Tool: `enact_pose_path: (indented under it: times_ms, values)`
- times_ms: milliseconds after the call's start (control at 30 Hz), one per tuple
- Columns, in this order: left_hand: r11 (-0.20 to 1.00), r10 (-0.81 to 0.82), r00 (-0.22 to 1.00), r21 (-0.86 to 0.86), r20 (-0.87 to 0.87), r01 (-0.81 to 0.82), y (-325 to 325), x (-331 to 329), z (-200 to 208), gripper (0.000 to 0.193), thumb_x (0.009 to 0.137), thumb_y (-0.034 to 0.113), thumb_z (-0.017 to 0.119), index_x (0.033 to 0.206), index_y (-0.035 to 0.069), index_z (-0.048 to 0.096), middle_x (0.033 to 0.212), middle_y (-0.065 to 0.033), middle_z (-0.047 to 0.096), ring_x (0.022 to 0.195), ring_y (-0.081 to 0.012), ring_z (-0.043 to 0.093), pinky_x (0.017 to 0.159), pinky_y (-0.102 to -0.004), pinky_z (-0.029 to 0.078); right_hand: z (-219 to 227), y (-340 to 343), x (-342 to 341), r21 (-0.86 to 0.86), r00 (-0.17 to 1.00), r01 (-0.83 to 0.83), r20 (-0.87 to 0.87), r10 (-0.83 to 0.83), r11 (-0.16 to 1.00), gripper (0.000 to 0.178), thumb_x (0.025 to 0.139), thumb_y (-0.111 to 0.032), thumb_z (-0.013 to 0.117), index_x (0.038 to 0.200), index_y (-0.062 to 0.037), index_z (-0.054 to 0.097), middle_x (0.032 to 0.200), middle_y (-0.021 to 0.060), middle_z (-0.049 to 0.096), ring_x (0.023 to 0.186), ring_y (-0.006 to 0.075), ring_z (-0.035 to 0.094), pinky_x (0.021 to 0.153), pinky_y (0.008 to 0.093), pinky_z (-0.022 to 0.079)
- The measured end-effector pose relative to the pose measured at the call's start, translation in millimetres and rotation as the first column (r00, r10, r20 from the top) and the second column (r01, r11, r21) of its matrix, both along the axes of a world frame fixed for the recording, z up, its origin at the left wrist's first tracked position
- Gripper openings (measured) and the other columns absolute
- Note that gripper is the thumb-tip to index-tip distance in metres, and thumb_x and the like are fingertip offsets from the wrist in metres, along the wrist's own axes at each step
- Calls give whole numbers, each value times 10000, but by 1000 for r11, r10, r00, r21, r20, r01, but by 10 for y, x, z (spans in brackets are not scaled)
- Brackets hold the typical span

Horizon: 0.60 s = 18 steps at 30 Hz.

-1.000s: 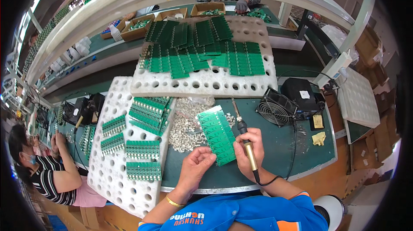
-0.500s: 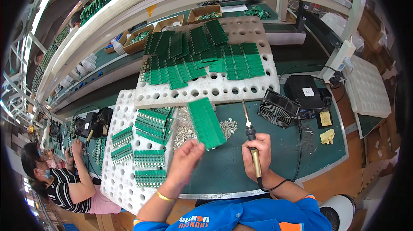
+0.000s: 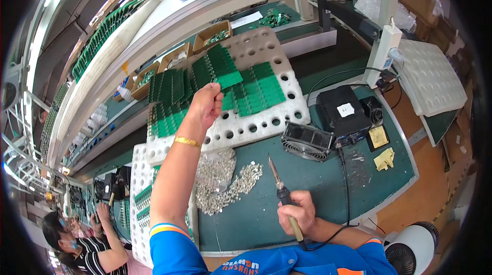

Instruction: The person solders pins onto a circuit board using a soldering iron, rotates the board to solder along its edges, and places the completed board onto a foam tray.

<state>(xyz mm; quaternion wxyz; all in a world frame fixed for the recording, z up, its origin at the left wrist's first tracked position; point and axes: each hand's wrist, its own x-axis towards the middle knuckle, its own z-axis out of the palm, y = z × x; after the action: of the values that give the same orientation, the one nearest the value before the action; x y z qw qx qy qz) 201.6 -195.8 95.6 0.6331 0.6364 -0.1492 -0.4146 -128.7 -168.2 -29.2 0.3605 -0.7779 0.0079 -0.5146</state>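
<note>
My left hand (image 3: 206, 105) reaches far forward, its closed fingers gripping the near edge of a green circuit board panel (image 3: 228, 77). This panel lies over other green circuit board panels (image 3: 264, 88) spread across a white foam board with holes (image 3: 233, 134). My right hand (image 3: 298, 214) is closed around a soldering iron (image 3: 283, 193), whose metal tip points up and away. To the left of the iron, a heap of small metal parts (image 3: 218, 188) sits on the green table, partly in a clear bag. My left forearm hides part of a second foam board (image 3: 139, 172) with more panels.
A black soldering station (image 3: 342, 108), a small black fan (image 3: 307, 140) and a yellow sponge (image 3: 378, 136) stand on the right. The iron's cord loops beside my right wrist. A metal shelf rail (image 3: 215, 6) crosses above the back. Another person (image 3: 95, 247) works at far left.
My left hand has moved forward, carrying the panel from above the metal parts to the panels on the foam. My right hand still holds the iron, and the view has shifted.
</note>
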Motion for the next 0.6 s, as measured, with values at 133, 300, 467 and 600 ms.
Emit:
enact_pose_path:
  times_ms: [133, 300, 467, 600]
  values:
    - [999, 32, 999, 42, -16, -31, -602, 230, -137, 151, 949, 172, 511, 816, 175, 440, 624, 40, 434, 428, -62, 281, 366, -226, 203, -47, -33, 49, 57, 1000, 18, 3, -18, 998, 407, 692, 3, 696, 1064, -105, 570, 933, 136, 483, 674, 242, 543, 533, 333, 473]
    - [997, 53, 999, 55, -7, -52, -1083, 469, -258, 140, 953, 188, 508, 827, 163, 454, 621, 29, 437, 423, -68, 289, 356, -235, 209, -38, -25, 28, 65, 999, 46, -24, -44, 997, 376, 693, -10, 715, 1030, -116, 587, 940, 129, 483, 633, 226, 553, 500, 316, 474]
    - [991, 90, 996, 95, -2, -90, -1261, 575, -295, 131, 947, 185, 498, 830, 144, 455, 631, 6, 463, 416, -78, 306, 343, -240, 215, -41, -25, 8, 61, 996, 33, -83, -28, 998, 242, 781, -83, 688, 985, -88, 558, 920, 125, 487, 698, 198, 543, 568, 300, 467]
    - [982, 168, 956, 43, 240, -183, -1077, 416, -200, 140, 933, 187, 512, 813, 124, 474, 668, -8, 493, 424, -75, 328, 336, -239, 211, -44, -44, 3, 86, 995, 30, -95, -22, 996, 262, 772, -67, 691, 995, -91, 555, 921, 124, 487, 695, 196, 549, 569, 301, 471]
